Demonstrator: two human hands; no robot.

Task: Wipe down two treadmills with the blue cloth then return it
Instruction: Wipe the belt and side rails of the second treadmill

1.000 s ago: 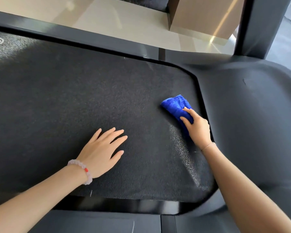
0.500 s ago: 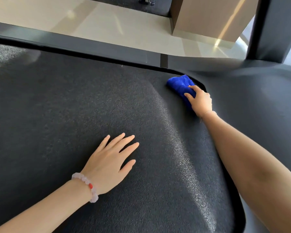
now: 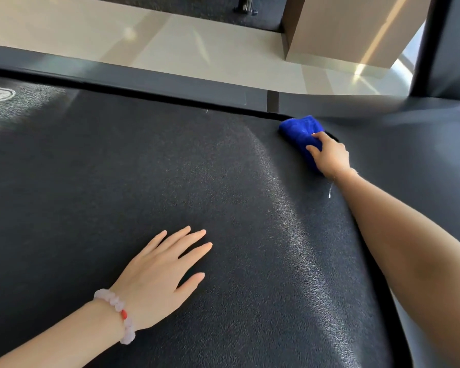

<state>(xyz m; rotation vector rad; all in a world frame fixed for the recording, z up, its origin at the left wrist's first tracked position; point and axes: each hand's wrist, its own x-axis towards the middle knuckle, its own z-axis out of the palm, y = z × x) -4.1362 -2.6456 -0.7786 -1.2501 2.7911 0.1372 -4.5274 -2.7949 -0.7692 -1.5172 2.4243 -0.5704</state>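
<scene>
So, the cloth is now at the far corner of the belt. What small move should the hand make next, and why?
Probably draw the right hand back toward the body, pulling the blue cloth along the belt's right edge. The cloth sits against the far side rail, so no belt is left ahead.

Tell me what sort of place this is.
Most likely a gym. A textured black treadmill belt fills the view, a dark upright post rises at its far right, and the right hand presses a blue cloth to the belt's corner.

Open belt [image 3: 170, 168]; upright post [image 3: 441, 43] far right
</scene>
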